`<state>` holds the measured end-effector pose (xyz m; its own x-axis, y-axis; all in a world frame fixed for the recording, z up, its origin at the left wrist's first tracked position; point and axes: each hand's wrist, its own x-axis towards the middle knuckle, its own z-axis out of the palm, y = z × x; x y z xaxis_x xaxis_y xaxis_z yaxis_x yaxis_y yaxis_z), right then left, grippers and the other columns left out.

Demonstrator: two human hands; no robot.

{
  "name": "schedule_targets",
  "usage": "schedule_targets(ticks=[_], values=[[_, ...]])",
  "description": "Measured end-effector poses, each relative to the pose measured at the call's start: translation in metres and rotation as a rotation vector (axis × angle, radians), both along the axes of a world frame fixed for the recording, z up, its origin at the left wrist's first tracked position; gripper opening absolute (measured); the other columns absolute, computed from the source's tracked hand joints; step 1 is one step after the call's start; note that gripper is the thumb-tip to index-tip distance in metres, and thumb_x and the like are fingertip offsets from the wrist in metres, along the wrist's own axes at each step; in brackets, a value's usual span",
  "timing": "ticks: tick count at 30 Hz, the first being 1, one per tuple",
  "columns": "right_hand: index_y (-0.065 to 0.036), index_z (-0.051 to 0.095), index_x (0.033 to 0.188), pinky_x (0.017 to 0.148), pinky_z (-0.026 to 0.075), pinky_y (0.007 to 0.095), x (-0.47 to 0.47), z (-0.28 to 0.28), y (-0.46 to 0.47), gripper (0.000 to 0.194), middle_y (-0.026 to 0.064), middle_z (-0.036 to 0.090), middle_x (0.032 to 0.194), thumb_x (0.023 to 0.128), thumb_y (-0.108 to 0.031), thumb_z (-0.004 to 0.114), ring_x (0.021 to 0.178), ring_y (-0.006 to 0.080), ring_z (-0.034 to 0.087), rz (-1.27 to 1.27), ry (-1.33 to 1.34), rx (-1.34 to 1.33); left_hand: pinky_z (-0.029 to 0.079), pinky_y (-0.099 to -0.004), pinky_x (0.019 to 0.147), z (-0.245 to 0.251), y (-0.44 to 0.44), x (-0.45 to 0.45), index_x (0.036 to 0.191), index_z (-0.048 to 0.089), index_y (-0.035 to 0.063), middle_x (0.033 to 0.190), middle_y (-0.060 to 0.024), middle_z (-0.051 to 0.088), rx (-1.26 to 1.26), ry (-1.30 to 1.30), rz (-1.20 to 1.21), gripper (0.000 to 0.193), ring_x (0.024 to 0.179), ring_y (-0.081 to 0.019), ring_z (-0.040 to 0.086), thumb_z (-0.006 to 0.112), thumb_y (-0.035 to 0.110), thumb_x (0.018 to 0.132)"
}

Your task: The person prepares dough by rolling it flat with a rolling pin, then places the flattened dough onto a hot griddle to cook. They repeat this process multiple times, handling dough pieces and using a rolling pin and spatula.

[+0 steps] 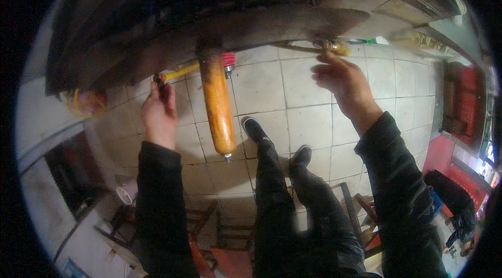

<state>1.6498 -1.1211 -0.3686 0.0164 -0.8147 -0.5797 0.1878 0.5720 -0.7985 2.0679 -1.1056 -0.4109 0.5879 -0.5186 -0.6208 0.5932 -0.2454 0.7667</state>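
My left hand (pixel 159 111) pinches a small dark valve knob (pixel 159 78), next to the orange end of a yellow hose (pixel 182 70). My right hand (pixel 345 84) reaches up to a brass-coloured metal fitting (pixel 325 44) under the edge of a dark, sooty metal unit (pixel 251 27), which looks like a cooking range. The fingertips meet the fitting, but their grip is partly hidden. Between my hands a varnished wooden handle (pixel 219 109) with a metal end juts towards me. Part of a red and chrome device (pixel 229 62) shows behind it.
Pale floor tiles (pixel 306 85) lie under my feet. Wooden chairs (pixel 231 235) stand behind me, near a white bucket (pixel 126 193). At the far left is a coiled yellow cord (pixel 84 103). A red cabinet (pixel 466 101) and a dark-clothed person (pixel 451 195) are on the right.
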Motion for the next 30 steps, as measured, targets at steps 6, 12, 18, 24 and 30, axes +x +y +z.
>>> schedule_targets(ticks=[6, 12, 18, 24, 30], values=[[0.007, 0.059, 0.132, 0.092, 0.058, 0.0363, -0.006, 0.001, 0.002, 0.053, 0.0201, 0.073, 0.110, 0.105, -0.038, 0.066, 0.098, 0.0249, 0.072, -0.032, -0.029, 0.040, 0.064, -0.0273, 0.086, -0.008, -0.001, 0.011, 0.129, 0.061, -0.0032, 0.111, -0.0114, 0.069, -0.088, 0.090, -0.014, 0.031, 0.101, -0.0187, 0.071, 0.055, 0.022, 0.111], [0.006, 0.059, 0.134, 0.091, 0.058, 0.0371, -0.030, 0.009, 0.040, 0.048, 0.0189, 0.074, 0.113, 0.107, -0.034, 0.061, 0.096, 0.0247, 0.072, 0.094, 0.029, 0.007, 0.064, -0.0323, 0.088, 0.017, 0.011, -0.004, 0.115, 0.062, 0.0014, 0.105, -0.0082, 0.069, 0.036, 0.051, -0.108, 0.025, 0.099, -0.0204, 0.071, 0.055, 0.025, 0.112], [0.001, 0.061, 0.139, 0.092, 0.058, 0.0388, -0.078, 0.025, 0.140, 0.042, 0.0149, 0.072, 0.114, 0.108, -0.028, 0.059, 0.098, 0.0214, 0.069, 0.388, 0.113, 0.305, 0.049, -0.0406, 0.094, 0.130, 0.071, -0.117, 0.137, 0.056, 0.0059, 0.120, -0.0084, 0.065, -0.094, 0.275, -0.591, 0.054, 0.108, -0.0217, 0.063, 0.043, 0.052, 0.112], [-0.003, 0.074, 0.113, 0.082, 0.059, 0.0429, -0.132, 0.054, 0.226, 0.036, 0.0158, 0.077, 0.096, 0.100, -0.034, 0.061, 0.086, 0.0253, 0.074, 1.136, 0.834, 0.044, 0.032, -0.0269, 0.056, 0.183, 0.062, -0.165, 0.107, 0.064, 0.0070, 0.083, 0.0031, 0.053, -0.078, 0.215, -0.671, 0.028, 0.064, -0.0070, 0.043, 0.057, 0.034, 0.110], [-0.008, 0.074, 0.108, 0.084, 0.059, 0.0491, -0.193, 0.079, 0.269, 0.022, 0.0166, 0.073, 0.107, 0.091, -0.020, 0.066, 0.101, 0.0367, 0.070, 0.603, 0.760, 0.254, 0.039, -0.0260, 0.062, 0.168, 0.022, -0.137, 0.114, 0.061, 0.0051, 0.091, 0.0001, 0.057, -0.075, 0.186, -0.687, 0.021, 0.071, -0.0083, 0.049, 0.058, 0.026, 0.110]])
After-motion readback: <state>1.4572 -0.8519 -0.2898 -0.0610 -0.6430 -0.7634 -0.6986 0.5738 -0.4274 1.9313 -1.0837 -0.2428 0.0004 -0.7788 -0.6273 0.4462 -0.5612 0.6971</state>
